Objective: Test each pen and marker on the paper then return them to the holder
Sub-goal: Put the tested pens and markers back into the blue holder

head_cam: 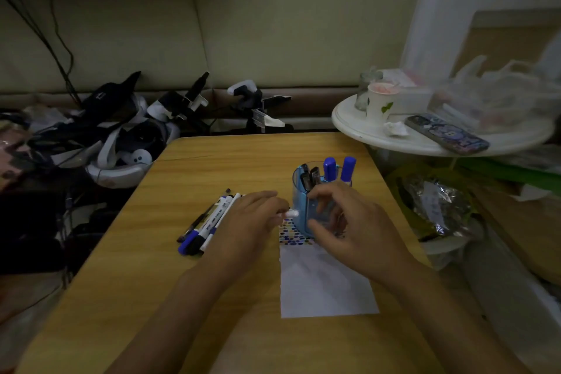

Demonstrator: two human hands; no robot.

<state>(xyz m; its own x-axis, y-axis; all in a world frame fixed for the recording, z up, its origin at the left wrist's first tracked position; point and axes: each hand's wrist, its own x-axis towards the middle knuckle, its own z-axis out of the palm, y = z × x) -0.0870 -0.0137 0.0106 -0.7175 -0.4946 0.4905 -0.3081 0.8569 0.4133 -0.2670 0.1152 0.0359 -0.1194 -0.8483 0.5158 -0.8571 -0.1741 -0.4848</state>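
A wooden table point(230, 161) was seen from above, with two bare forearms reaching in from the near edge. A white sheet of paper point(326, 282) lay flat on the table right of centre, its far end printed with coloured dots. On that dotted end a translucent blue holder point(303, 191) stood upright. Two blue-capped markers point(338, 168) and several dark-clipped pens point(311, 176) were stood in it, tops up.

The left hand point(252, 215) was held just left of the holder, its fingers curled together around a small white object point(292, 213) of which only the tip showed; whether this was a cap or a pen end could not be told. The right hand point(349, 222) was wrapped around the near side of the holder, fingers spread and bent against its wall.

Left of the left hand, a loose group of pens and markers point(206, 225) lay side by side on the table, partly hidden under the hand.

To the right, a round white side table point(364, 127) carried a paper cup point(381, 102), a phone point(447, 132) and plastic bags point(498, 94). Dark gear and cables point(121, 121) were heaped on the left.
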